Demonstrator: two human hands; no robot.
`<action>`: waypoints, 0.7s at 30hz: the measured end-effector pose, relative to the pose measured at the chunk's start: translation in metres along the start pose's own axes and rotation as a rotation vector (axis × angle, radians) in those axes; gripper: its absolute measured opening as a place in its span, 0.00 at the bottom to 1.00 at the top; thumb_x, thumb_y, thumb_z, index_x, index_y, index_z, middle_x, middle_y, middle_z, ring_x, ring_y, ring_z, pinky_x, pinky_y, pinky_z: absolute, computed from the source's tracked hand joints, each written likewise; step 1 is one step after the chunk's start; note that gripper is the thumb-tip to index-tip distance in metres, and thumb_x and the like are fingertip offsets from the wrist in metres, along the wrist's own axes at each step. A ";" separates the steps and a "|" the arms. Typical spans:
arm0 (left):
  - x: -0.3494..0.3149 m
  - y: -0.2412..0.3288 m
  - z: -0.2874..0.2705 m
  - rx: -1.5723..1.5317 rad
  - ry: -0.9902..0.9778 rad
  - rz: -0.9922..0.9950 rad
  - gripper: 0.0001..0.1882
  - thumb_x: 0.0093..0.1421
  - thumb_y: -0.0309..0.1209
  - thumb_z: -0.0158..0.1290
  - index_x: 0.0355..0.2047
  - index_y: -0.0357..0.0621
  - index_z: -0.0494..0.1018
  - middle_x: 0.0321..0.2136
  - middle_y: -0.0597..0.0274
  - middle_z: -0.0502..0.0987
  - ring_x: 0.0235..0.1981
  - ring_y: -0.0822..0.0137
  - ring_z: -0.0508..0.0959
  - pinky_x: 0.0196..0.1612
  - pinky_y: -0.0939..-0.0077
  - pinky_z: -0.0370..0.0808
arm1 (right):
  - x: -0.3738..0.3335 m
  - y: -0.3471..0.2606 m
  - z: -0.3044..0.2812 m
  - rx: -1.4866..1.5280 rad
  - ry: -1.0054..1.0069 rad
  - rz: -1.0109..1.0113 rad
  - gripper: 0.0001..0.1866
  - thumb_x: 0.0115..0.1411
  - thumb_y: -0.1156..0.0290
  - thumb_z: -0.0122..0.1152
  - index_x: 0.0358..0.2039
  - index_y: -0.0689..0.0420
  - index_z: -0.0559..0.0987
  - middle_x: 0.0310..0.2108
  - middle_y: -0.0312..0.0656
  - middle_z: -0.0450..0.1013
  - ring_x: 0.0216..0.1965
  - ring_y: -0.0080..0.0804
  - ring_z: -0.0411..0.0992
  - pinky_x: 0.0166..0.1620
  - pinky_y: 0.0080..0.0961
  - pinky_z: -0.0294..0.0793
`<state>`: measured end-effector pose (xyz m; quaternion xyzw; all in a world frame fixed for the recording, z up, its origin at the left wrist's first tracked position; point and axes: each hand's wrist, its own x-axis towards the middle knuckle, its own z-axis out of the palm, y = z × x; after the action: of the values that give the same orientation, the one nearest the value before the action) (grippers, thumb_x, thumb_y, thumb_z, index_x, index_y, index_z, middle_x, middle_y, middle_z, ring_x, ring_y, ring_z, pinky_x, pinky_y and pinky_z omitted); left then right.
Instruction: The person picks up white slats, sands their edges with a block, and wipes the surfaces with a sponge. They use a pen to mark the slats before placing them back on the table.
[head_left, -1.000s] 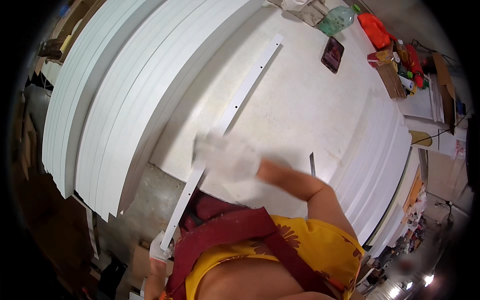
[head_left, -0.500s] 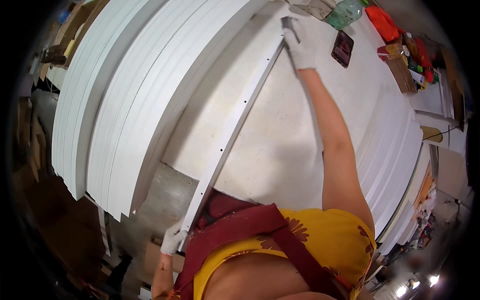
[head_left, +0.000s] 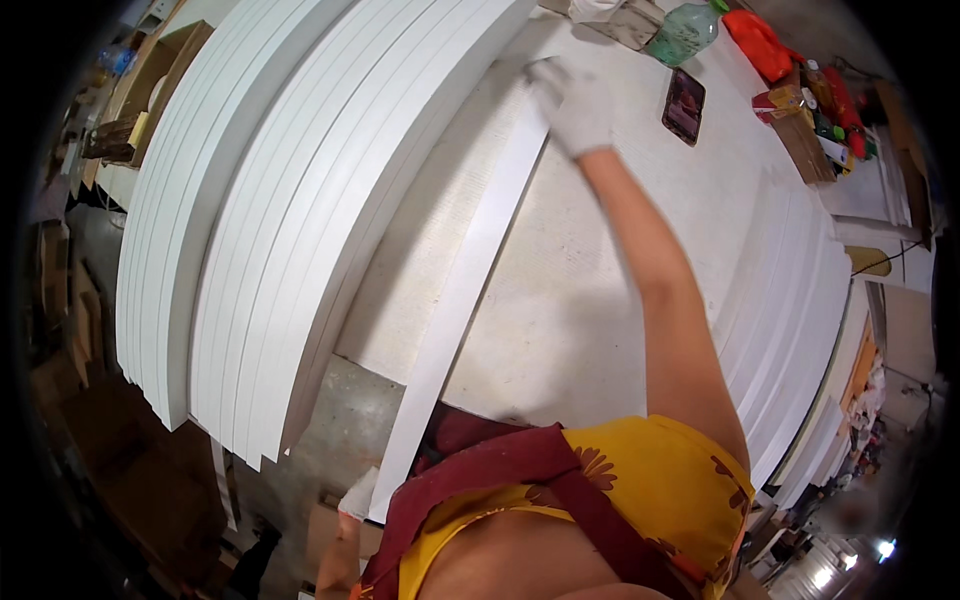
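The person stands over a long white strip (head_left: 455,300) that lies lengthwise across the pale surface (head_left: 620,260), just beside a tall stack of white boards (head_left: 300,200). The right hand (head_left: 572,100), gloved, reaches to the strip's far end and curls over it, fingers closed on the edge. The left hand (head_left: 357,495), also gloved, sits at the near end, which overhangs the surface edge; it seems to grip there, though I cannot tell exactly how since little of it shows. So the strip spans from one hand to the other, held at both ends.

To handle it well, I'd judge both ends need to move together, level, so the thin strip neither sags nor twists, and it should stay off the stacked boards. A dark phone (head_left: 684,104) and a green bottle (head_left: 682,32) lie beyond the right hand, near but apart.
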<state>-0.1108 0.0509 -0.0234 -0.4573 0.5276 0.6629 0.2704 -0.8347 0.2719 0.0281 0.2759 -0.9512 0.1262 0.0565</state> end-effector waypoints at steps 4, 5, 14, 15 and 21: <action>-0.006 -0.010 -0.003 -0.295 0.010 -0.091 0.17 0.68 0.37 0.47 0.50 0.40 0.74 0.39 0.63 0.78 0.39 0.69 0.75 0.44 0.71 0.73 | 0.028 0.030 0.007 0.162 0.229 -0.039 0.20 0.63 0.52 0.50 0.52 0.42 0.79 0.53 0.38 0.74 0.48 0.44 0.74 0.50 0.39 0.74; -0.009 0.027 0.010 -0.176 -0.002 -0.062 0.17 0.67 0.38 0.48 0.49 0.40 0.75 0.37 0.65 0.77 0.37 0.71 0.74 0.41 0.74 0.72 | 0.013 0.020 -0.005 0.304 0.188 -0.023 0.20 0.63 0.52 0.50 0.51 0.42 0.80 0.53 0.38 0.74 0.48 0.46 0.74 0.52 0.40 0.73; -0.008 0.075 0.051 0.113 0.094 0.225 0.25 0.66 0.53 0.48 0.37 0.39 0.76 0.27 0.72 0.71 0.28 0.76 0.67 0.32 0.78 0.66 | -0.248 -0.178 -0.045 0.445 -0.479 -0.926 0.23 0.64 0.60 0.48 0.58 0.50 0.71 0.62 0.44 0.66 0.65 0.37 0.62 0.60 0.33 0.70; -0.010 0.073 0.049 0.123 0.099 0.223 0.27 0.67 0.54 0.47 0.37 0.39 0.76 0.26 0.72 0.71 0.28 0.76 0.67 0.33 0.77 0.66 | -0.247 -0.167 -0.033 0.420 -0.279 -0.942 0.23 0.65 0.60 0.48 0.60 0.49 0.71 0.63 0.44 0.64 0.66 0.38 0.60 0.62 0.35 0.68; 0.023 0.057 0.021 0.600 0.082 0.321 0.16 0.63 0.40 0.49 0.33 0.38 0.78 0.28 0.49 0.80 0.30 0.55 0.79 0.34 0.62 0.76 | -0.046 -0.016 0.001 0.055 0.149 -0.379 0.22 0.67 0.54 0.46 0.61 0.36 0.71 0.60 0.34 0.69 0.56 0.41 0.68 0.56 0.41 0.69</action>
<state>-0.1757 0.0508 -0.0179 -0.2947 0.7747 0.4935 0.2634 -0.7880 0.2820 0.0223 0.4414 -0.8716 0.1591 0.1421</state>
